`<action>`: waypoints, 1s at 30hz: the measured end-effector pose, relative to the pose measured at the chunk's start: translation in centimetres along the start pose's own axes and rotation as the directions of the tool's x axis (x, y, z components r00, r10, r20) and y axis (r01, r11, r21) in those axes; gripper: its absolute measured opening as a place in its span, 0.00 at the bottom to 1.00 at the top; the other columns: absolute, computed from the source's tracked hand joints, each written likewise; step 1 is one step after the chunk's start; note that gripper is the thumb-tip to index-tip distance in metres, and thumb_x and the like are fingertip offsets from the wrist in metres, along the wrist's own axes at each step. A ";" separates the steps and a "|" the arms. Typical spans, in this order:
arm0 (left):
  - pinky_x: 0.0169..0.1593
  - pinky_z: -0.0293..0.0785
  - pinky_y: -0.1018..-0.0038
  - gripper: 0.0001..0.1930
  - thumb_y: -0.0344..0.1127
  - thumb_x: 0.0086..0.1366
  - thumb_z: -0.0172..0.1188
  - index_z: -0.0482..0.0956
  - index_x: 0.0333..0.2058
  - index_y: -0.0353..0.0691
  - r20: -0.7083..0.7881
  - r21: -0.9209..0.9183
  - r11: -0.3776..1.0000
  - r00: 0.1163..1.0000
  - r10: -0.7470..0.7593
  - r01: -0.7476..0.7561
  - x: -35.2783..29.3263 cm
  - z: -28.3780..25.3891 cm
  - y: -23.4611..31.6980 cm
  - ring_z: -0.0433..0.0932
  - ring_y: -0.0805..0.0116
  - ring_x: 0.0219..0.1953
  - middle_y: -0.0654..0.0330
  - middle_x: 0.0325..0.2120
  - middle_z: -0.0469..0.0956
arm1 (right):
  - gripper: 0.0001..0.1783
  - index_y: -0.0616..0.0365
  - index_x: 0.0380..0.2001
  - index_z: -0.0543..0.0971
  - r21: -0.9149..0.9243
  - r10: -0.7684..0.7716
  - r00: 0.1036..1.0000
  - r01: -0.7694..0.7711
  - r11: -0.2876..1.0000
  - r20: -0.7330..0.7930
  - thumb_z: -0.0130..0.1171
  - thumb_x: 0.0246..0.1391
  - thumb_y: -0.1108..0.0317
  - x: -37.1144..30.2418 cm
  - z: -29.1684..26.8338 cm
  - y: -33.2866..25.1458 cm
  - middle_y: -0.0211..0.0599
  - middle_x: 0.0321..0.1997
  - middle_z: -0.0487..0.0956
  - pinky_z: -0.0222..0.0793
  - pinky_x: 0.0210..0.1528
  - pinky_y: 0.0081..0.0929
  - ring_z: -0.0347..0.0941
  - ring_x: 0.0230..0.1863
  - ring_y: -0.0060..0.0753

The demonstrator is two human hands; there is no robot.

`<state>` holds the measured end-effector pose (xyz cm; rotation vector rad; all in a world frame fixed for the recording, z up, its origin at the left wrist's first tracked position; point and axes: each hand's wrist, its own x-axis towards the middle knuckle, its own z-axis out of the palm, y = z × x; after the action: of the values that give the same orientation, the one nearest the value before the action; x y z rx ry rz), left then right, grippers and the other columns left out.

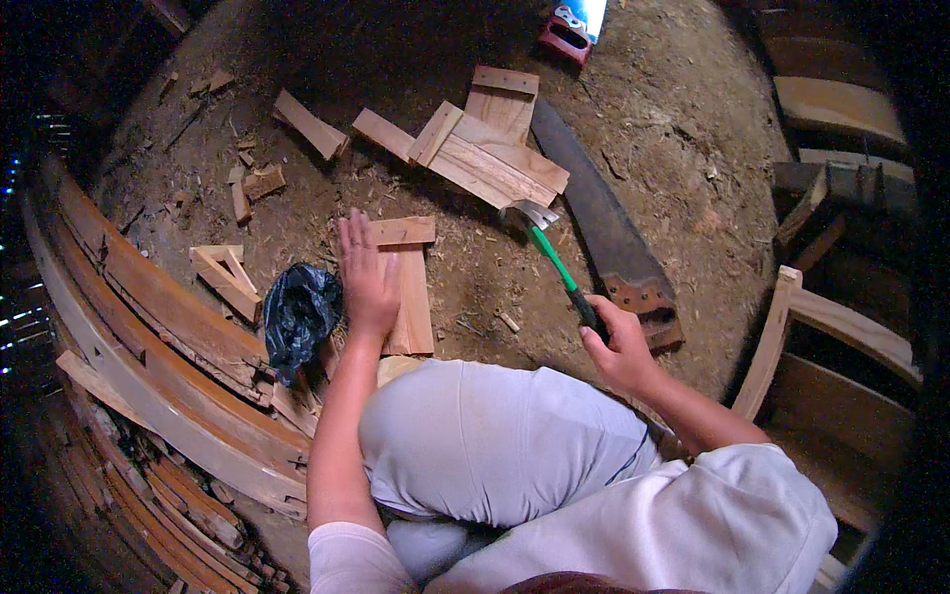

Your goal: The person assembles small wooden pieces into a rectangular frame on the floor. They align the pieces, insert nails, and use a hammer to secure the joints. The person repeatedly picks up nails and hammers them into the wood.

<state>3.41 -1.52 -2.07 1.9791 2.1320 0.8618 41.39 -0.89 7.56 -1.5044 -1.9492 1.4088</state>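
My left hand (368, 282) lies with its fingers stretched out along the edge of a small wooden piece (414, 307), which has a short strip (408, 231) across its far end. In my right hand (621, 342) is a claw hammer (556, 259), gripped by its green and black handle. Its metal head is beside several similar board pieces (495, 168) stacked on the dirt floor. A crumpled black plastic bag (300, 319) sits just left of my left wrist. Right of the hammer rests a handsaw (599, 198) with a worn wooden handle.
Long curved planks (158, 297) are piled on the left. Wooden frames (841, 327) stand along the right side. Offcuts (262, 182) and a small triangular wooden piece (230, 280) lie on the floor (693, 148). At the far edge is a red and blue package (574, 30).
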 end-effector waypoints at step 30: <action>0.78 0.41 0.57 0.35 0.38 0.72 0.51 0.52 0.73 0.35 0.047 0.046 0.999 0.999 -0.019 0.016 -1.4 0.1 0.0 0.47 0.52 0.77 0.53 0.76 0.51 | 0.13 0.57 0.50 0.73 -0.606 -0.276 0.949 0.311 0.732 0.153 0.56 0.63 0.74 6.3 3.9 -5.9 0.52 0.26 0.76 0.69 0.27 0.46 0.76 0.26 0.59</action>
<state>3.65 -2.82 -2.62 1.9785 2.1586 0.7615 32.68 2.71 8.68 -1.2895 -2.7187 0.6861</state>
